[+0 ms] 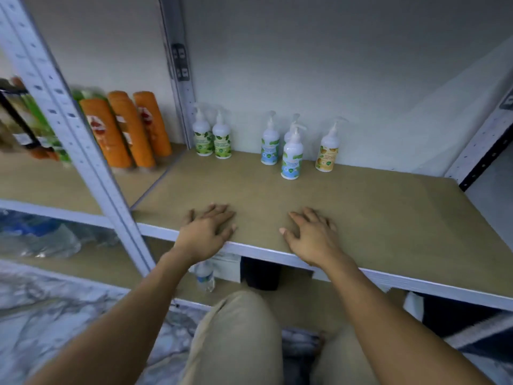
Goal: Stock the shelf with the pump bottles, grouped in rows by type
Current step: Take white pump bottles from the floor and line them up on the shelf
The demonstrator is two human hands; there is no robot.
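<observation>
Several white pump bottles stand upright at the back of the tan shelf board (388, 218). Two green-label bottles (212, 137) stand side by side at the back left. Three blue-label bottles (291, 154) cluster near the middle, one in front of another. A single yellow-label bottle (327, 151) stands to their right. My left hand (208, 232) rests flat on the front edge of the board, fingers spread, holding nothing. My right hand (312, 236) lies flat beside it, also with nothing in it. Both hands are well in front of the bottles.
Orange bottles (133, 129) fill the neighbouring bay on the left, beyond a white metal upright (83, 151). Another upright (180, 79) stands at the back corner. A water bottle (205, 277) and dark boxes (261, 273) sit on the shelf below. My knee (238, 337) is underneath.
</observation>
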